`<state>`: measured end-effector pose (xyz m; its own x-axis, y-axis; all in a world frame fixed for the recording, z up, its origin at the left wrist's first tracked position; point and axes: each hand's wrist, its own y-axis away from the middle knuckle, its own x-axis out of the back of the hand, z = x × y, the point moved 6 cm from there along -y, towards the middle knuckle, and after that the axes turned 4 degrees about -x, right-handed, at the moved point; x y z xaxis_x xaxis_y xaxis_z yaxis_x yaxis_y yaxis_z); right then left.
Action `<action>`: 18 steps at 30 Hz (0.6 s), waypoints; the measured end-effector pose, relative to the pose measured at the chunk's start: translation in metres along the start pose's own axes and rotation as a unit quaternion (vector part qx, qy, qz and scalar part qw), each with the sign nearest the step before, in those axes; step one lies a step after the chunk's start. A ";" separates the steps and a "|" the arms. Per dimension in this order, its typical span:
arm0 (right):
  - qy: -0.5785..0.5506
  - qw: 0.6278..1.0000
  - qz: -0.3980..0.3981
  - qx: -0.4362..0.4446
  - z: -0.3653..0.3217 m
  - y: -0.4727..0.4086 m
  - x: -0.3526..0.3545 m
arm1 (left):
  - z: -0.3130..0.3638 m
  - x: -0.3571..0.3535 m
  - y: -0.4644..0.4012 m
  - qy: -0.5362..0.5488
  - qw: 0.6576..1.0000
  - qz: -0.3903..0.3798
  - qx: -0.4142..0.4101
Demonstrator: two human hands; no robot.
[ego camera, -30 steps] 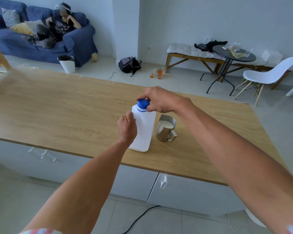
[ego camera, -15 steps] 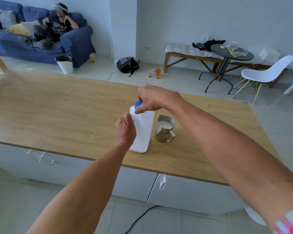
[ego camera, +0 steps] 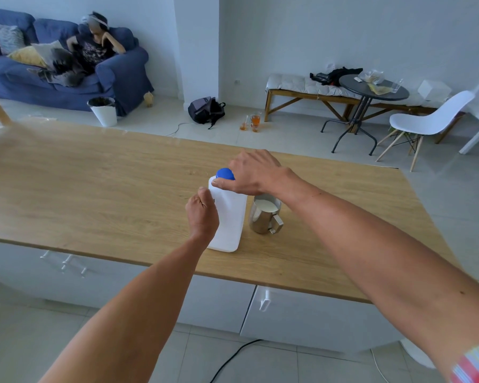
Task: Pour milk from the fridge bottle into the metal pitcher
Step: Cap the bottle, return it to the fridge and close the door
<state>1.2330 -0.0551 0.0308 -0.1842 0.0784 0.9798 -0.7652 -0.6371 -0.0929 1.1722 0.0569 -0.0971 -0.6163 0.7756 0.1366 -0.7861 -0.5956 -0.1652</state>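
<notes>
A white plastic milk bottle [ego camera: 231,217] stands upright on the wooden counter [ego camera: 94,189], with a blue cap [ego camera: 225,173] on its neck. My left hand [ego camera: 202,214] grips the bottle's left side. My right hand [ego camera: 256,172] is closed around the blue cap from the right, thumb on the bottle's shoulder. Right next to the bottle stands the metal pitcher [ego camera: 264,217], its handle toward me and white milk visible inside. My right forearm passes just above the pitcher's rim.
Beyond the counter are a floor with glasses of tea [ego camera: 253,123], a black backpack [ego camera: 206,109], a round dark table [ego camera: 372,91], a white chair [ego camera: 426,120] and a bench. A person sits on a blue sofa [ego camera: 67,64] at far left.
My right hand has shifted on the blue cap, first covering it, then exposing its top again. The bottle, pitcher and left hand stay in place; the view drifted slightly.
</notes>
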 end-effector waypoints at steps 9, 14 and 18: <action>-0.114 0.988 0.072 -0.074 -0.002 -0.001 -0.016 | 0.000 0.001 0.004 -0.003 0.999 0.033 0.013; -0.133 0.980 0.075 -0.130 -0.006 -0.001 -0.021 | -0.001 0.000 0.006 -0.006 0.998 0.053 0.032; -0.138 0.975 0.074 -0.158 -0.007 0.004 -0.020 | 0.000 0.000 0.008 -0.015 0.997 0.065 0.037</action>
<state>1.2300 -0.0538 0.0093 -0.1677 -0.2335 0.9578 -0.9025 -0.3547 -0.2444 1.1655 0.0522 -0.0986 -0.7135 0.6848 0.1482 -0.7000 -0.7053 -0.1115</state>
